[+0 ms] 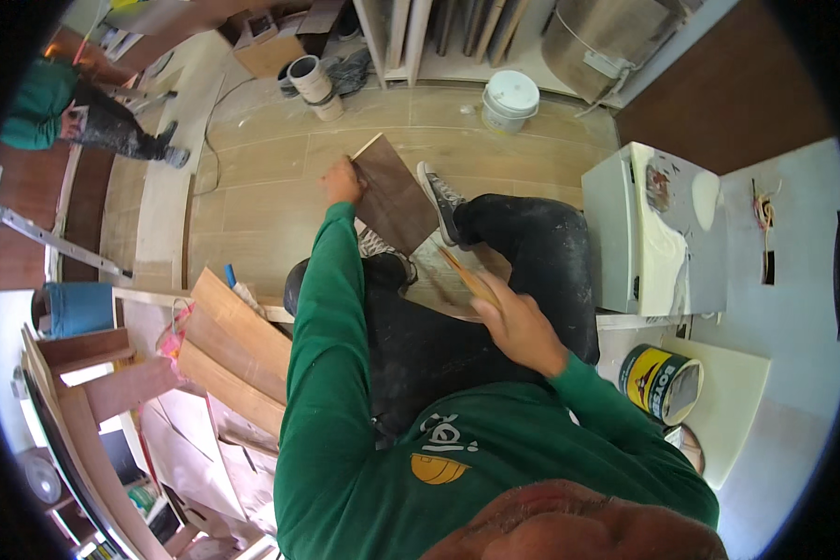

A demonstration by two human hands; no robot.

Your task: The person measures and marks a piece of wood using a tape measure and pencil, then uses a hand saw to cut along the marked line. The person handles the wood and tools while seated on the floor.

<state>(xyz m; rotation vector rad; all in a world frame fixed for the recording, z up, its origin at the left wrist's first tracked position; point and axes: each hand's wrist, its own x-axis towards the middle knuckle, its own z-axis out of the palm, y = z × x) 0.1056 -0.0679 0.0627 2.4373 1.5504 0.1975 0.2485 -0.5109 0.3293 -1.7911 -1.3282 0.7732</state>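
Note:
My left hand (343,182) is closed on the left edge of a dark brown wooden board (394,191), its arm stretched forward. The board is flat and four-sided, with a pale cut edge at its far end, and is held tilted above the floor between my feet. Close to my lap, my right hand (518,329) grips a narrow, wood-coloured tool (465,273). The tool's tip points toward the board's near corner, with a small gap seeming to lie between them. My fingers cover its rear part, so its exact kind cannot be made out.
A white lidded bucket (511,101) and stacked grey tubs (313,84) stand ahead. To the right are a paint-stained white cabinet (663,233) and a yellow-black paint can (661,383). Wooden planks (238,345) lie left. Another person (112,117) stands far left near a ladder (61,243).

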